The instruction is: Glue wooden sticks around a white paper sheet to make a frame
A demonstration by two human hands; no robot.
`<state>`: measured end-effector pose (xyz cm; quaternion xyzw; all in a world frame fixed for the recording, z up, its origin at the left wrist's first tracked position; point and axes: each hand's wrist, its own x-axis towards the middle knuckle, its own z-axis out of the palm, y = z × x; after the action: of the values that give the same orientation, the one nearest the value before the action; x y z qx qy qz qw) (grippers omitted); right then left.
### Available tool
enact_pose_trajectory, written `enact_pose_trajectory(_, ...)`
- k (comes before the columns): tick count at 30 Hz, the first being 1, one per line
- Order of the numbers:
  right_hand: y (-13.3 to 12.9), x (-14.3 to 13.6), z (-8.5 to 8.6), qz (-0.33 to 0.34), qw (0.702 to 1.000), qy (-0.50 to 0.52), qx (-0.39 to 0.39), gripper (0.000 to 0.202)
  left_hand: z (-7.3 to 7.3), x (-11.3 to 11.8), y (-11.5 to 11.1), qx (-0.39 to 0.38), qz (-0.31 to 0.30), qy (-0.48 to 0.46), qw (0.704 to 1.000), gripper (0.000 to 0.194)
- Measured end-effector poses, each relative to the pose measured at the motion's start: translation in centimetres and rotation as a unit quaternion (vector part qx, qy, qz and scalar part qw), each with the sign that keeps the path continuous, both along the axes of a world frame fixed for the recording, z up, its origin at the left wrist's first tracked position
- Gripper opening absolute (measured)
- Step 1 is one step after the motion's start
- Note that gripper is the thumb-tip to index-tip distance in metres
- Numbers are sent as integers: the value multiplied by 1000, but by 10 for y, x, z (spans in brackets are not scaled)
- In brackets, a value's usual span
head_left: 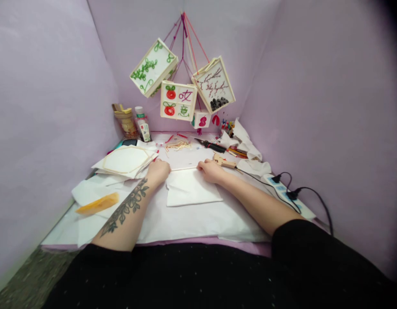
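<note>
A thin pale stick [184, 169] runs crosswise along the far edge of a white paper sheet [193, 189] that looks folded or layered. At its left end my left hand [159, 171] is closed, fingers curled round the tip. My right hand [210, 170] pinches the other end, close to the sheet's far right corner. The fingertips of both hands are partly hidden. Just beyond my right hand lies a tan hot glue gun [224, 161] with a black cord.
Black-handled pliers [212, 145] and loose sticks [179, 145] lie farther back. White paper panels [127, 159] are stacked at left, near an orange strip [98, 203]. A power strip [290, 195] sits at right. Decorated lanterns [178, 100] hang above; a bottle [143, 124] stands back left.
</note>
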<state>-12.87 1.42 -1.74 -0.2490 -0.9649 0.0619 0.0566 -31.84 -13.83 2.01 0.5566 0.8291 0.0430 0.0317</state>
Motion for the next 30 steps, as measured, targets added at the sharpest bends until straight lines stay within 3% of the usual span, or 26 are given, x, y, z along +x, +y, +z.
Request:
enact_pose_trajectory(6,-1,-1,1,-8,1000,2,1,24,-5,0,-1,-20,-32,58,998,24)
enact_pose_trajectory(15,0,-4,-3,0,1000,26,6,22,-13,13,7,22,-69,98,993,33)
enact_pose_trajectory(23,28,4,-3,-48,978,163,-121,27,-15,28,11,-4,-102,102,989,28)
enact_pose_trajectory(30,29,14,-1,-20,991,114,-63,24,-13,26,12,-11,-100,103,990,28)
